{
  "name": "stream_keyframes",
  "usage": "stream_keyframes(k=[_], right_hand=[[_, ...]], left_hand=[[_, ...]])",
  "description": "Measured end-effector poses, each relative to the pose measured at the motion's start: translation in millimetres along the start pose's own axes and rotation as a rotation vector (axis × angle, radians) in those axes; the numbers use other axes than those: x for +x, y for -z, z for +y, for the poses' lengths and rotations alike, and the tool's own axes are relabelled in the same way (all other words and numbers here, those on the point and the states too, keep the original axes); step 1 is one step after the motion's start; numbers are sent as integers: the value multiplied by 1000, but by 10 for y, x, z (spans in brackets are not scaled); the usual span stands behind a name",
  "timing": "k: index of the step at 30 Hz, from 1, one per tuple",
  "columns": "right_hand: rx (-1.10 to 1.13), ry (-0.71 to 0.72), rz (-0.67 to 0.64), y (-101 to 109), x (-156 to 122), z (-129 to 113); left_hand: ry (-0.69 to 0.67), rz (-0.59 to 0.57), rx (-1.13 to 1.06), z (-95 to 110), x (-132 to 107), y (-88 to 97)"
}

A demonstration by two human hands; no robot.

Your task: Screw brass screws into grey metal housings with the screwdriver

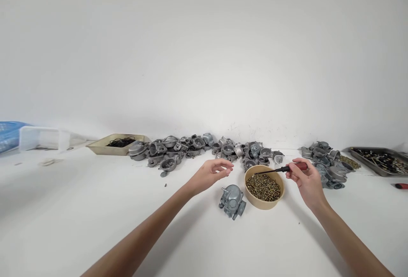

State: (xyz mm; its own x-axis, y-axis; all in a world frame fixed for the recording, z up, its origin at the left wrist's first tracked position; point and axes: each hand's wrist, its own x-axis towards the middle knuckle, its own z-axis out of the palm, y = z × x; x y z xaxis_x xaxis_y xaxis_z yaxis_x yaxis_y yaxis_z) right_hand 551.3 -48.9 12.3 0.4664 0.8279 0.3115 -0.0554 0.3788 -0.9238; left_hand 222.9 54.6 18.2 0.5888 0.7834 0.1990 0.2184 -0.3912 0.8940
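Observation:
My right hand (305, 180) is closed round the red handle of a screwdriver (295, 167). The screwdriver's dark shaft points left, and its tip is over a round tan bowl (263, 204) full of brass-coloured screws (264, 187). Left of the bowl, my left hand (213, 174) hangs in the air with its fingers stretched out and nothing in it. Just below that hand a grey metal carburetor body (232, 201) sits on the white table, apart from both hands.
Piles of grey metal carburetor parts (168, 149) line the wall, with another heap (328, 164) at right. A tan tray (110, 147) holds black rings. At far right are a dark tray (379, 160) of small parts and a red handle (400, 186). A white bin (43, 138) stands far left.

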Motion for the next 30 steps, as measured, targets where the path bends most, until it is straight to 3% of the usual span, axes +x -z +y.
stream_keyframes(k=[7, 12, 17, 25, 30], right_hand=[[129, -40, 3, -29, -23, -74], [172, -66, 2, -42, -31, -104], [190, -80, 4, -59, -43, -111], [189, -91, 4, -89, -58, -124], [170, -80, 13, -66, -45, -118]], left_hand=[[-67, -153, 69, 346, 310, -177], [-64, -185, -10, 403, 393, -386], [-67, -173, -104, 415, 422, -466], [-106, -102, -133, 353, 370, -462], [-125, -11, -68, 289, 134, -174]])
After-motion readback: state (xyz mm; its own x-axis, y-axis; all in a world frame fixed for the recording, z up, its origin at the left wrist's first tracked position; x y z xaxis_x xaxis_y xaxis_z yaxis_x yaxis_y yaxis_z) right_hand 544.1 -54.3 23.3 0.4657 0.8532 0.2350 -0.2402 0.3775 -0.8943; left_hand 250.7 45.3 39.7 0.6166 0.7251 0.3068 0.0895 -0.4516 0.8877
